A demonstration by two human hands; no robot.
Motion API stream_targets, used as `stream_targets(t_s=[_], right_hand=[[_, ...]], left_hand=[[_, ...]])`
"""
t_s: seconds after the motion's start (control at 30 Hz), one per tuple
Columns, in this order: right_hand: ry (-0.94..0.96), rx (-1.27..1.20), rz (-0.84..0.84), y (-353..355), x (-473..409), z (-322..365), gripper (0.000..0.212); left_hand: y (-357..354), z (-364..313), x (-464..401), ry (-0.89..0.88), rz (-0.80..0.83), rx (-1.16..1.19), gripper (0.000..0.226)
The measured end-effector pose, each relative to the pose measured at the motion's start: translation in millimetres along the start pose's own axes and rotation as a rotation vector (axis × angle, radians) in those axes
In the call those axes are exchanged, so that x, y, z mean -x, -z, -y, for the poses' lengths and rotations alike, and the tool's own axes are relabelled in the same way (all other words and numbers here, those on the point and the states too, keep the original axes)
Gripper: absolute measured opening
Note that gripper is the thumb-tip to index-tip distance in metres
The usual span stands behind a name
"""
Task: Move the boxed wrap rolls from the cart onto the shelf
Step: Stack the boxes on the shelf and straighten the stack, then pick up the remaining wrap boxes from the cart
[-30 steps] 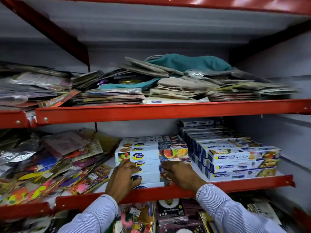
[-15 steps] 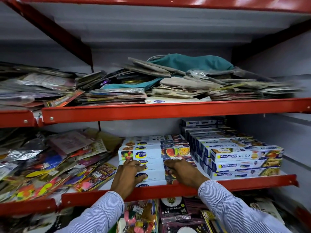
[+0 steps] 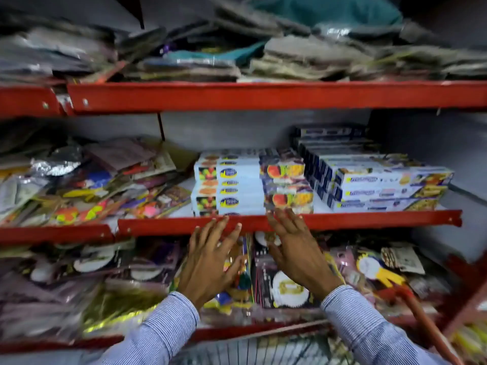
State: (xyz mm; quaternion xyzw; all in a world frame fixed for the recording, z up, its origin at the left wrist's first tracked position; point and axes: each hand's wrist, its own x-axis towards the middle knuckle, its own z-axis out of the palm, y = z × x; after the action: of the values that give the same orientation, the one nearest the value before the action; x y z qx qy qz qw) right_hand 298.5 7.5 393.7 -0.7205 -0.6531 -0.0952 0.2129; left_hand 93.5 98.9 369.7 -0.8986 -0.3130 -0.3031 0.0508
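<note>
Boxes (image 3: pixel 251 187) stacked flat on mid shelf (image 3: pixel 342 221), long axis left-right, labels facing out. 2nd stack (image 3: pixel 382 188) just right, angled. Packets (image 3: pixel 87 185) to left. Left hand (image 3: pixel 208 262) & right hand (image 3: pixel 297 251) splayed, empty, fingertips over shelf lip, below boxes.

hands (image 3: pixel 253 259): 2 | stacks of boxed wrap rolls (image 3: pixel 253 185): 2 | red shelf rails (image 3: pixel 263 96): 3
</note>
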Motion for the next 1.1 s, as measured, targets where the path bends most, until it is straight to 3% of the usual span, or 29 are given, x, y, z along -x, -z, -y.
stream_targets(t_s=[0.17, 0.43, 0.63, 0.73, 0.8, 1.0, 1.1], right_hand=[[-0.117, -0.063, 0.083, -57, 83, 8, 0.063], [-0.355, -0.207, 0.486, -169, 204, 6, 0.057], [-0.425, -0.230, 1.004, -284, 288, 10, 0.056], [-0.428, -0.215, 1.174, -332, 313, 20, 0.062], [-0.359, -0.167, 1.260, -366, 328, 30, 0.064], [-0.200, -0.077, 1.279, -417, 345, 40, 0.053], [-0.238, -0.124, 1.230, -418, 340, 31, 0.049]], left_hand=[[-33, -2, 90, 0.071, 0.182, 0.059, 0.068], [-85, -6, 226, 0.311, 0.553, 0.092, 0.063], [-147, 2, 314, 0.426, 0.691, 0.269, 0.045], [-173, 8, 341, 0.441, 0.816, 0.261, 0.041], [-194, 11, 358, 0.398, 0.872, 0.316, 0.035], [-233, 1, 382, -0.018, 0.991, 0.366, 0.013], [-250, -16, 400, -0.212, 1.210, 0.323, 0.011]])
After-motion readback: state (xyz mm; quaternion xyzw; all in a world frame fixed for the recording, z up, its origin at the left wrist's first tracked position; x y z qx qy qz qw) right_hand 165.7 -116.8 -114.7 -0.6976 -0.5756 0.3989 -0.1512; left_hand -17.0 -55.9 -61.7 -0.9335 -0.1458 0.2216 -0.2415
